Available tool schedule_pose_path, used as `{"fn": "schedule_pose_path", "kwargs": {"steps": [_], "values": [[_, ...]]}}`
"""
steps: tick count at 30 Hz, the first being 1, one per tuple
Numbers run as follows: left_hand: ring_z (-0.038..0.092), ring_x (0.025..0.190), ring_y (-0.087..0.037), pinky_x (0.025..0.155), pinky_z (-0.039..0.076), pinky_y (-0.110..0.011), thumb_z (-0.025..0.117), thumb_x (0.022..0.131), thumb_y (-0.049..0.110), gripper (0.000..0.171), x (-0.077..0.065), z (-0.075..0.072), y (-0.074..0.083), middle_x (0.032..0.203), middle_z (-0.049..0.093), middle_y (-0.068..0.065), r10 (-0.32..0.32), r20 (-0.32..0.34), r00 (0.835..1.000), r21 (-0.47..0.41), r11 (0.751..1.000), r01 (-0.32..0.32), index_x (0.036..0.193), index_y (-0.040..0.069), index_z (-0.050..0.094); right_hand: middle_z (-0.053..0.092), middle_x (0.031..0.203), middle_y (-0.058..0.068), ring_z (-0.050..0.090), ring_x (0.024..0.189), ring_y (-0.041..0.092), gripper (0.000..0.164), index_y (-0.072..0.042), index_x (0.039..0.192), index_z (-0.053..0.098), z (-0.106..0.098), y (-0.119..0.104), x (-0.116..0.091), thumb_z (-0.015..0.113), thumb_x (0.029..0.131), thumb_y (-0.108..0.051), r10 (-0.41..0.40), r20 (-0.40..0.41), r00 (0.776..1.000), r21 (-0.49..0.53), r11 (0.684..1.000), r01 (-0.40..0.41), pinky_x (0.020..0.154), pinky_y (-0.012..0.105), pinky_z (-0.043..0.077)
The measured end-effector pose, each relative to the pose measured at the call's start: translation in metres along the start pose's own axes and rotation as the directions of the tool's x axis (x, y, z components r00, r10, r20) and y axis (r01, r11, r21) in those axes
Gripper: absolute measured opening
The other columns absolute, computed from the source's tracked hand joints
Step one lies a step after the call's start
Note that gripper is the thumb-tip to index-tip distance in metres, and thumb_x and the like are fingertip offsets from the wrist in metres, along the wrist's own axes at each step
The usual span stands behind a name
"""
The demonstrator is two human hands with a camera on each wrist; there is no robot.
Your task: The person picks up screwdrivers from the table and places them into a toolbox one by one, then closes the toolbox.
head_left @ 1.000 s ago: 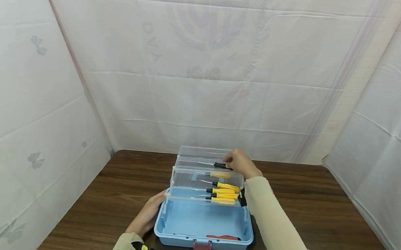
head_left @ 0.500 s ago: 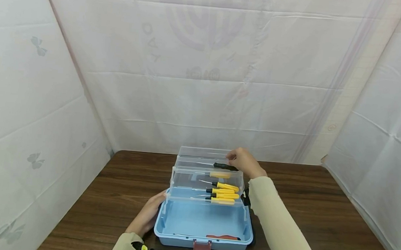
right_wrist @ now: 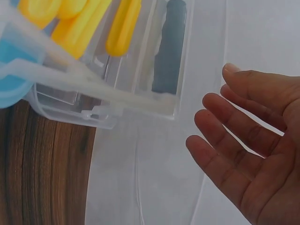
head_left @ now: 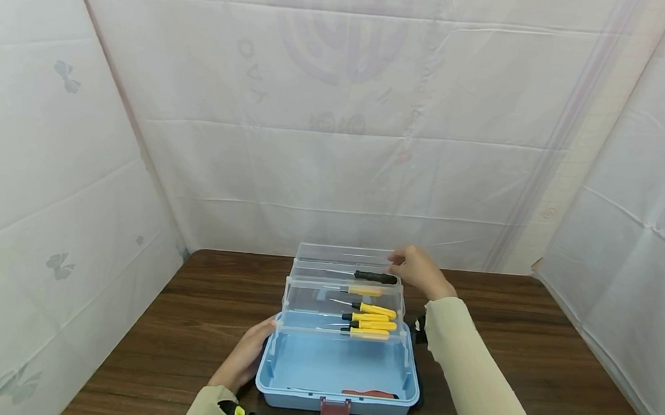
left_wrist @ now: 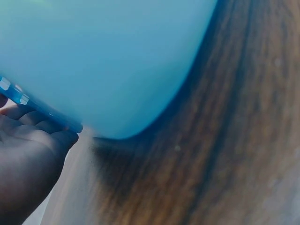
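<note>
A light blue toolbox (head_left: 343, 365) stands with its clear tiered trays (head_left: 302, 299) unfolded toward the back. My left hand (head_left: 247, 351) grips its back left corner; in the left wrist view, fingers (left_wrist: 42, 124) curl at the box edge. A black-handled screwdriver (head_left: 375, 277) lies in an upper tray, its handle (right_wrist: 169, 47) also seen in the right wrist view. Just right of that tray, my right hand (head_left: 418, 269) holds nothing, fingers (right_wrist: 225, 173) loosely extended and apart from the tray. Several yellow-handled screwdrivers (head_left: 373, 318) lie in the lower trays.
A red-handled screwdriver (head_left: 370, 393) lies along the front of the box's bottom. A dark red latch (head_left: 335, 413) hangs at the front. The box stands on a brown wooden table (head_left: 180, 352), with white sheeting (head_left: 345, 189) behind and at both sides.
My right hand has let go of the black screwdriver's handle and drawn off to the right, leaving it in the upper tray. The left hand and the box have stayed in place.
</note>
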State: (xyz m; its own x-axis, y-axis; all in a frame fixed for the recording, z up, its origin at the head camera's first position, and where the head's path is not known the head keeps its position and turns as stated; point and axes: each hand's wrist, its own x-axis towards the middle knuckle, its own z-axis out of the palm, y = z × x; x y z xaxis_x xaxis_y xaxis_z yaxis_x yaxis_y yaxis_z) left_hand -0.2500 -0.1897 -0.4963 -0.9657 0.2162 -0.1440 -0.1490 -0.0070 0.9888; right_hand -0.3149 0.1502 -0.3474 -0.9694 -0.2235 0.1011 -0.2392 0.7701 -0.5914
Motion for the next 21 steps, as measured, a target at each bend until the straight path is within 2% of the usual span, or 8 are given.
{"fn": "schedule_pose_path", "kwargs": {"steps": [9, 21], "values": [[0.023, 0.143, -0.043, 0.114, 0.024, -0.059, 0.038, 0.103, 0.030, 0.058, 0.000, -0.001, 0.000, 0.155, 0.025, -0.025, -0.006, 0.005, 1.000, -0.010, 1.000, 0.006, 0.151, 0.000, 0.025, 0.066, 0.115, 0.022, 0.064, 0.103, 0.034, 0.033, 0.005, 0.119, 0.063, -0.005, 0.010, -0.008, 0.062, 0.092, -0.015, 0.007, -0.021, 1.000, 0.006, 1.000, -0.007, 0.087, 0.046, 0.055], [0.024, 0.142, -0.044, 0.113, 0.025, -0.060, 0.036, 0.103, 0.029, 0.056, 0.000, 0.000, 0.000, 0.155, 0.026, -0.025, -0.018, -0.013, 1.000, 0.006, 1.000, 0.018, 0.150, 0.001, 0.026, 0.066, 0.114, 0.021, 0.064, 0.100, 0.032, 0.034, 0.004, 0.119, 0.064, -0.011, 0.027, -0.021, 0.063, 0.093, -0.017, 0.031, -0.028, 0.999, 0.012, 0.999, -0.031, 0.085, 0.046, 0.055]]}}
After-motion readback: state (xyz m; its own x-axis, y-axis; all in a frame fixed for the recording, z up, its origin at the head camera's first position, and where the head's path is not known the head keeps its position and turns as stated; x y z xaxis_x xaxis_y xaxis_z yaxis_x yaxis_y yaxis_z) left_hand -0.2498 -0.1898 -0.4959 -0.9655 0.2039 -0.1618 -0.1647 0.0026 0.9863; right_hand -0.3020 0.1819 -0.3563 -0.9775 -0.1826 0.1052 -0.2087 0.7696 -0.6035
